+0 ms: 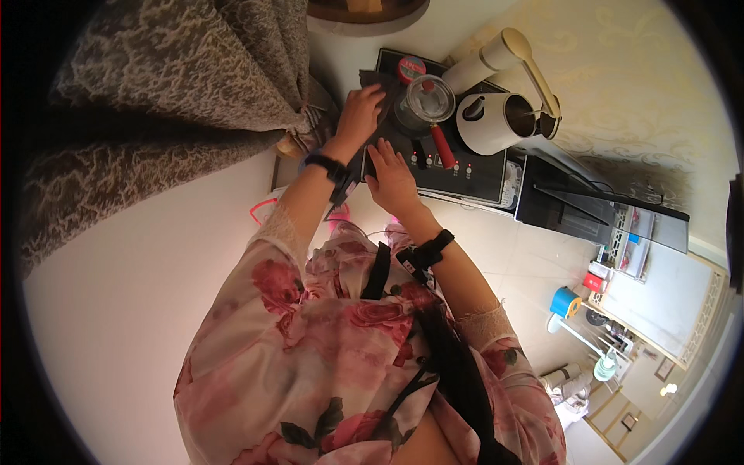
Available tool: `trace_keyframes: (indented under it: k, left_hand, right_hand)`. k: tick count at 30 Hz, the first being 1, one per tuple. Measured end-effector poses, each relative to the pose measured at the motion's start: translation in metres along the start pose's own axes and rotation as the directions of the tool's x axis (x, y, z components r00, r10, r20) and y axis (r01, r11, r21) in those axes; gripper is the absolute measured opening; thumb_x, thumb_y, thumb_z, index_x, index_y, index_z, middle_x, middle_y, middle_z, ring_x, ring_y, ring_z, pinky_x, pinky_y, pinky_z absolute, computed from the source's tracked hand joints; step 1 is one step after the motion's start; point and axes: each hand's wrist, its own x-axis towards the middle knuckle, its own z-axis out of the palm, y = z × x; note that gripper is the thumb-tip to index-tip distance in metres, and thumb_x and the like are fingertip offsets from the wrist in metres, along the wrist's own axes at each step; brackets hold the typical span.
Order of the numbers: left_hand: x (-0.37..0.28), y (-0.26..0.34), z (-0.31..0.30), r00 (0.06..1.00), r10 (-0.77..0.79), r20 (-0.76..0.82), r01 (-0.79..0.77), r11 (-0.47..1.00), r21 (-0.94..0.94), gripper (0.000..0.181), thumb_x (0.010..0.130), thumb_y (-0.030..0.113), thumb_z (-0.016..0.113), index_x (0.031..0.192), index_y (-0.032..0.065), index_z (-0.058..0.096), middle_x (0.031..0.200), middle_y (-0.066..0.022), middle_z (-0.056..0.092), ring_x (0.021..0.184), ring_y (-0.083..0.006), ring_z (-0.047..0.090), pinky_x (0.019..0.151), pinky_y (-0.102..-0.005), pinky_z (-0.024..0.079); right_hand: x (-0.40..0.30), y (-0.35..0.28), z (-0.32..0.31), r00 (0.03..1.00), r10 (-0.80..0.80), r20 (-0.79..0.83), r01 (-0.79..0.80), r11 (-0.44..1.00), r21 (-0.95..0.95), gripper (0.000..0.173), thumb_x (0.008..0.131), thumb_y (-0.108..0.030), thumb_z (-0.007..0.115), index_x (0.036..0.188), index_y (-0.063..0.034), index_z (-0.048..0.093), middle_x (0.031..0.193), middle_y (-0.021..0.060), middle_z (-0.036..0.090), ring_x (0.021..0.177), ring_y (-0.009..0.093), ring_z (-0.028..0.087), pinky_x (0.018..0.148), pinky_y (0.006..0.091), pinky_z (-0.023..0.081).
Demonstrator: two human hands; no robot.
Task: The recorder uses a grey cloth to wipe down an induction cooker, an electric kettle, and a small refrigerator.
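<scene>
My left hand [360, 115] is bent over a dark cloth [388, 86] on the left side of a black tea-stove panel [468, 185], fingertips on the cloth. My right hand [394, 181] lies palm down at the panel's front left edge, fingers slightly apart and holding nothing. Just right of the cloth stands a glass teapot [411, 114] with a red side handle [443, 147] and a red-knobbed lid. Behind it is a round red tin [411, 68]. A white electric kettle [486, 123] sits at the right with its lid open.
A pale water spout [537, 78] arches over the kettle's mouth. Red indicator lights [429, 157] glow along the panel's front. A patterned curtain [192, 64] hangs close on the left. Right of the panel is a dark glossy surface [567, 203]; a blue bin-like object [565, 302] stands farther off.
</scene>
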Motion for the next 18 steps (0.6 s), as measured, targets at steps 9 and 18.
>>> trace_keyframes:
  k: [9, 18]
  left_hand:
    - [-0.099, 0.018, 0.03, 0.952, -0.268, -0.146, 0.186, 0.888, -0.42, 0.039, 0.091, 0.01, 0.056, 0.13, 0.0049, 0.054, 0.134, -0.0169, 0.05, 0.121, -0.0372, 0.048, 0.103, -0.0399, 0.038]
    - [0.028, -0.058, 0.081, 0.937, -0.343, -0.07, 0.223, 0.74, -0.634, 0.045, 0.099, 0.028, 0.043, 0.135, 0.0013, 0.047, 0.128, -0.0239, 0.053, 0.121, -0.0386, 0.049, 0.102, -0.0387, 0.039]
  right_hand:
    - [-0.055, 0.016, -0.019, 0.998, 0.017, 0.062, -0.021, 0.998, 0.061, 0.052, 0.079, -0.014, 0.067, 0.128, -0.0025, 0.051, 0.145, 0.0244, 0.037, 0.138, 0.038, 0.032, 0.111, 0.0478, 0.03]
    - [-0.064, 0.014, -0.019, 0.996, 0.084, 0.032, -0.086, 0.992, 0.091, 0.047, 0.081, -0.012, 0.066, 0.125, -0.0034, 0.053, 0.144, 0.0219, 0.038, 0.137, 0.036, 0.033, 0.108, 0.0477, 0.034]
